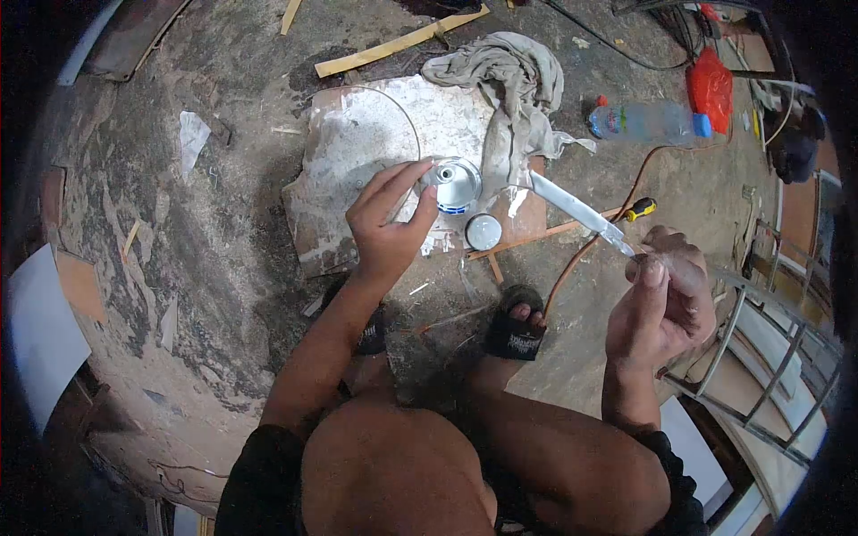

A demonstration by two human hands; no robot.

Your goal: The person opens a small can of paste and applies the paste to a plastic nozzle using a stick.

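Note:
My left hand [391, 213] grips the near left side of a round silvery can [460, 189], thumb and fingers at its rim. Blue markings show on the can's side, and a small round piece sits at its upper left, near my fingertips. Just to the right of the can lies a round whitish lid [483, 231]. My right hand [663, 290] is closed, thumb against fingers, at the near end of a long flat blade [576, 211] coated in white. The blade points up and left toward the can; its handle is hidden in my fingers.
Under the can is a white-stained board [335, 143] on a rough floor. A grey rag [527, 89] lies on its far right. Beyond are a plastic bottle [648, 122], a yellow-black screwdriver [641, 210], an orange cord [572, 272] and a wood strip [393, 46]. A metal frame [764, 357] stands at right.

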